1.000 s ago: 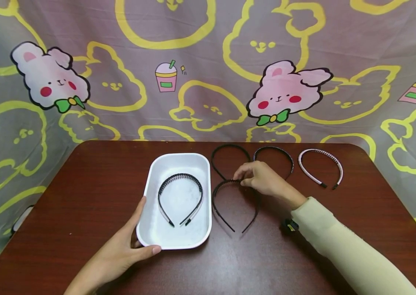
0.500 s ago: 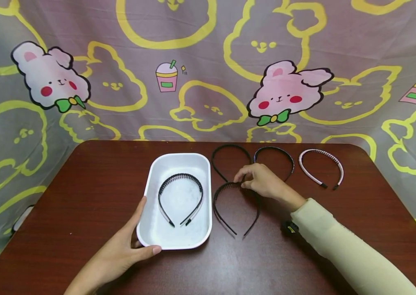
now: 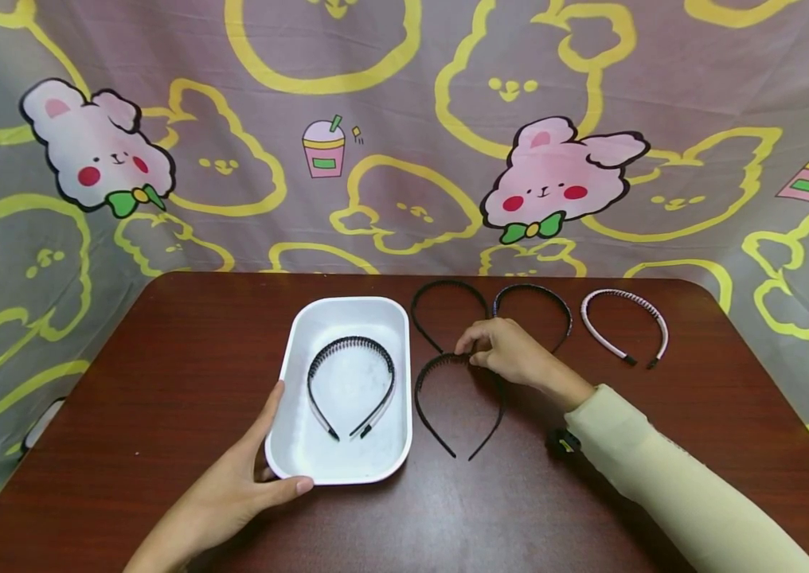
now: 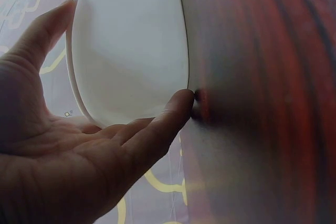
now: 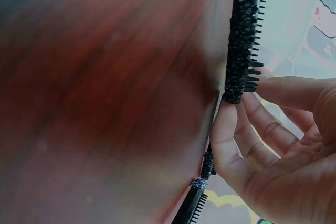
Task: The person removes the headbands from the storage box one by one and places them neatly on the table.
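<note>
My left hand [image 3: 225,485] grips the near left corner of a white tray [image 3: 340,480], its thumb by the rim; the left wrist view shows thumb and fingers spread around the tray [image 4: 131,51]. A black toothed headband [image 3: 388,358] lies in the tray, with a lighter band partly visible beneath its ends. To the right of the tray, my right hand [image 3: 508,350] pinches the top of another black headband [image 3: 419,386], whose ends point toward me. Up close in the right wrist view, this headband [image 5: 244,35] has a sparkly surface and small teeth.
Behind the right hand lie a plain black headband [image 3: 447,282] and a dark patterned headband [image 3: 568,318], partly hidden by the hand. A pale pink headband [image 3: 619,293] is farther right on the brown table [image 3: 161,382]. A patterned cloth [image 3: 419,183] hangs behind the table.
My right hand has shifted the black headband slightly toward me, and its ends have since swung a little left. The left hand and the tray have stayed put.
</note>
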Demonstrator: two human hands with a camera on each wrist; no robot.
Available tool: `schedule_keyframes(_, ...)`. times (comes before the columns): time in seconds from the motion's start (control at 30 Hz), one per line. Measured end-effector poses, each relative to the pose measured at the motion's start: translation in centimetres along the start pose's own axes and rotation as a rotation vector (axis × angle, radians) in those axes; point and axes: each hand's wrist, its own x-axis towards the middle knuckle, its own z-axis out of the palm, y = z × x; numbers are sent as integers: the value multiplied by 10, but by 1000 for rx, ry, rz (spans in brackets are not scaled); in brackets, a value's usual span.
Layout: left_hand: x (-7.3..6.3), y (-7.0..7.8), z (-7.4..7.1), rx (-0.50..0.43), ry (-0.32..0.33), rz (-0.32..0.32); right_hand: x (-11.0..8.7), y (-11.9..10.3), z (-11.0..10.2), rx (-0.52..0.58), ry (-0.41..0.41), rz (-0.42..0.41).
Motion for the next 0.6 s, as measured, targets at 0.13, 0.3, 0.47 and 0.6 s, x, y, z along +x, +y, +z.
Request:
schedule_keyframes(0.13, 0, 0, 0, 2, 4, 3, 0, 0, 0, -10, 1, 3)
schedule_keyframes(0.3, 0, 1, 0, 21, 6, -3, 0, 0, 1, -21, 3, -8)
schedule_keyframes(0.47, 0, 1, 0, 21, 7, 2, 0, -1, 1, -35, 8, -16)
schedule_keyframes(0.6, 0, 1, 0, 16, 5, 2, 0, -2, 1, -42, 3, -24)
